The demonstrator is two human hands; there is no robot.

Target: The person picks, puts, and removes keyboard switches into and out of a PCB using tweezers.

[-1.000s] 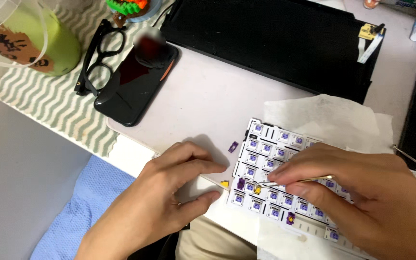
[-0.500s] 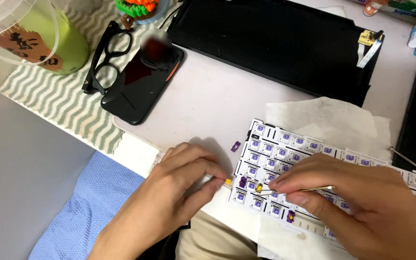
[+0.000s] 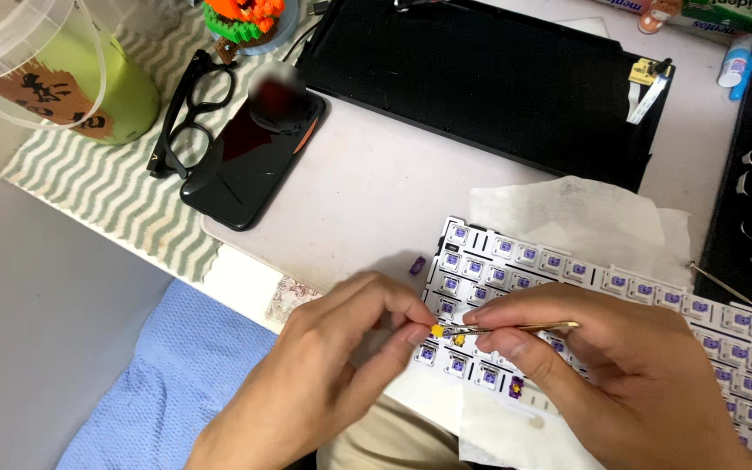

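A white keyboard plate [image 3: 567, 270] studded with purple switches lies at the table's near edge. My right hand [image 3: 620, 374] pinches thin metal tweezers [image 3: 515, 328], and their tips hold a small yellow part [image 3: 437, 331] over the plate's left end. My left hand [image 3: 332, 365] rests beside it, thumb and forefinger closed at that yellow part and the switch under it. A loose purple piece [image 3: 417, 266] sits on the table just left of the plate.
A black keyboard case [image 3: 480, 78] lies at the back. A black phone [image 3: 250, 157], glasses [image 3: 186, 113] and a green drink cup [image 3: 63, 70] sit on a zigzag mat [image 3: 106, 191] at left. White tissue [image 3: 585, 218] lies under the plate. Blue cloth [image 3: 176, 374] covers my lap.
Both hands have stayed at the plate's left end. The tweezers' tips with the yellow part have shifted slightly left, toward my left fingertips.
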